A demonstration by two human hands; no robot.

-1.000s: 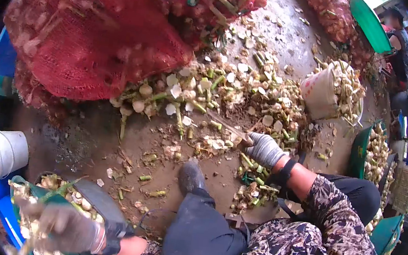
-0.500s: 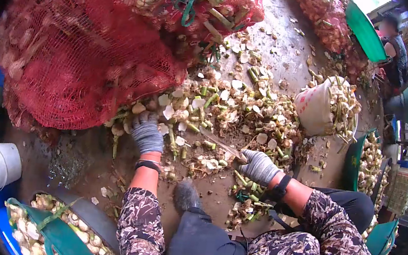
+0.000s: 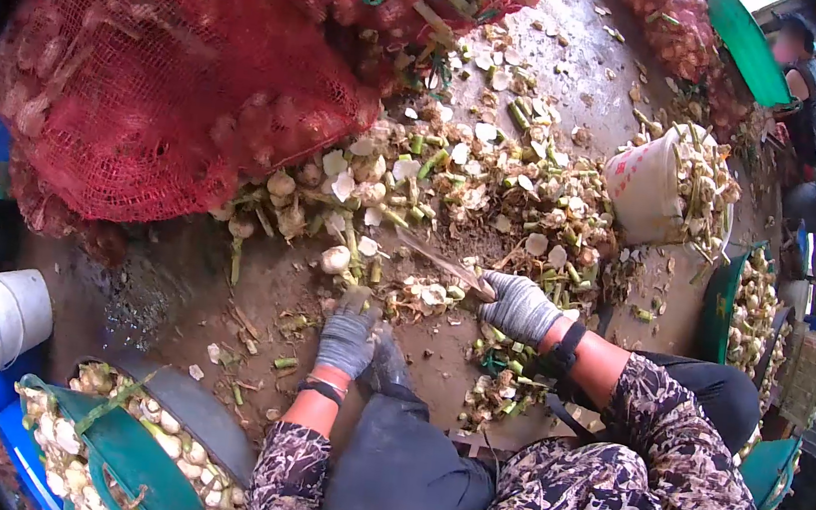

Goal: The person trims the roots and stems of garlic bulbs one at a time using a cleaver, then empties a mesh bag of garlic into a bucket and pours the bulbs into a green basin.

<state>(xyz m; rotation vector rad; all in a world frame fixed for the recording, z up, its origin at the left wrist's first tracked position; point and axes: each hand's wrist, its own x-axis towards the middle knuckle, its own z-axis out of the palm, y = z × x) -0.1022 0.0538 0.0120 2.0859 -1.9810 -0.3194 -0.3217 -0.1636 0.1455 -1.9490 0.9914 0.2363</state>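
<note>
My left hand (image 3: 348,337), in a grey striped glove, is low in front of my boot, its fingers closed round the stalk end of a garlic plant. The round, pale garlic bulb (image 3: 335,260) sticks out beyond the fingertips. To the right, my right hand (image 3: 520,306), gloved too, grips the handle of a knife (image 3: 442,262); its blade points up and left over the trimmings. Cut stalks and root ends (image 3: 544,205) lie heaped beyond both hands. More untrimmed garlic (image 3: 280,183) lies by the red mesh sack (image 3: 174,97).
A tilted white bucket (image 3: 642,186) of stalks stands at right, near a green basket (image 3: 721,306) of garlic. At lower left are another green basket (image 3: 138,456) and a white pail (image 3: 11,316). A person (image 3: 811,94) is at the upper right.
My left hand has drawn back from the pile by the sack, down toward my boot, with a garlic bulb now at its fingertips. My right hand still holds the knife, almost unmoved.
</note>
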